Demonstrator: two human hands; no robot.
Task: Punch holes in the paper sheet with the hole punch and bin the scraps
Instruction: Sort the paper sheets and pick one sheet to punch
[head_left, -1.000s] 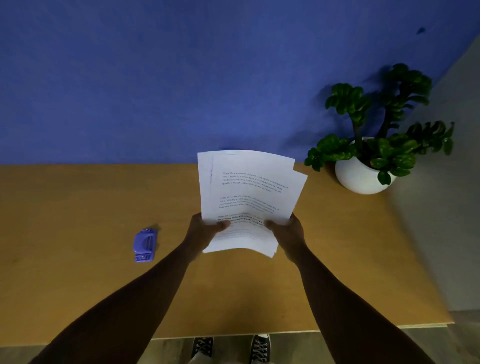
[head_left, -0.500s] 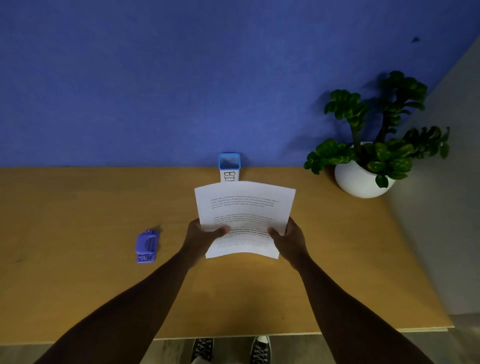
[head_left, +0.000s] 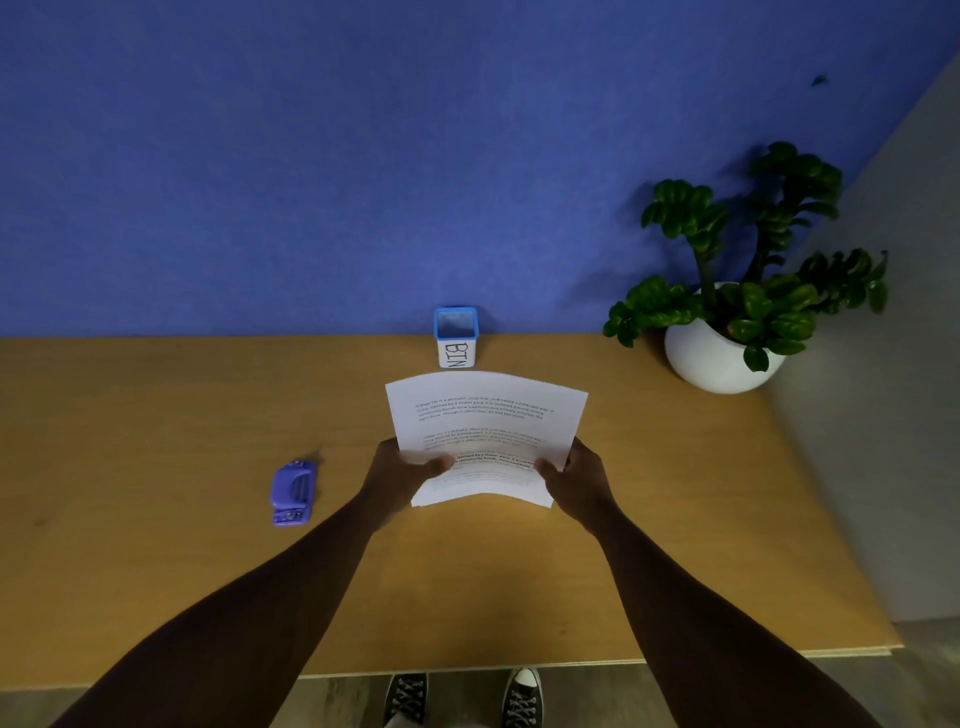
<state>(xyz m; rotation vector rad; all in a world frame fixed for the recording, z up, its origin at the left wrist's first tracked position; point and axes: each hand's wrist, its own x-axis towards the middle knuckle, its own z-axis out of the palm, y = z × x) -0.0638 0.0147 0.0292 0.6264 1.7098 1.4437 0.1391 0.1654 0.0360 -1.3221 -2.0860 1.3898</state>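
Two bare hands hold a small stack of white paper (head_left: 488, 426) over the middle of a wooden table (head_left: 156, 405). The left hand (head_left: 402, 475) grips the left side of the paper near the bottom. Its thumb lies on top of the page and its fingers are tucked under it. The right hand (head_left: 579, 478) grips the right side the same way, thumb on top. Both hands are closed on the paper. The paper is lifted off the table and bends up in the middle like a little hill. It has lines of small black print on it, too small to read. A few sheets show at the bottom edge, one under the other.

The hole punch (head_left: 293, 493) is purple. It lies flat on the table, to the left of the left hand and apart from it. No hand touches it.

A small blue cup with a white label that says BIN (head_left: 456, 338) stands upright at the back of the table, against the blue wall (head_left: 363, 156). It is just behind the top edge of the paper. Its top is open.

A green plant in a round white pot (head_left: 717, 353) sits at the back right corner of the table.

At the bottom, past the near edge of the table, two black shoes with white laces (head_left: 462, 699) stand on the floor.
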